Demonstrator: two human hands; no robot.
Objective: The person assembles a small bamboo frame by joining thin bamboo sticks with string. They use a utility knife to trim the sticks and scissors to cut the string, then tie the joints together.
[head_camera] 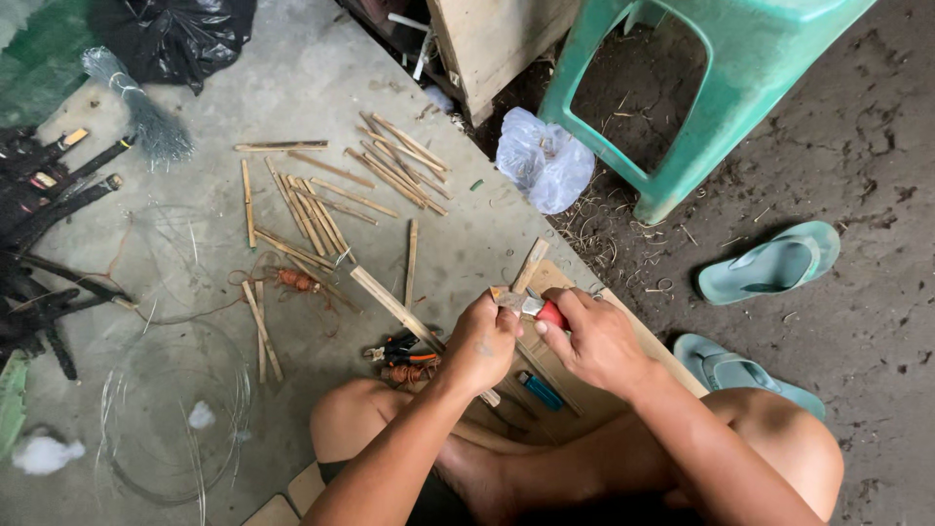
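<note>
My left hand (482, 343) is closed around a thin bamboo stick (394, 308) that runs up-left from the fist. My right hand (594, 336) grips a red-handled knife (538, 308), its blade meeting the stick between the two hands. Both hands work just above a flat wooden board (651, 341) lying in front of my crossed legs. A blue lighter (539, 390) lies on the board under my right wrist. Small pliers (397, 348) and a coil of copper wire (409, 372) sit just left of my left hand.
Several cut bamboo sticks (321, 209) lie scattered on the concrete floor. A green plastic stool (701, 88) stands at upper right, with a crumpled plastic bag (543, 161) beside it. Two green sandals (769, 265) rest at right. Loops of thin wire (175, 409) and black sticks (49, 195) lie at left.
</note>
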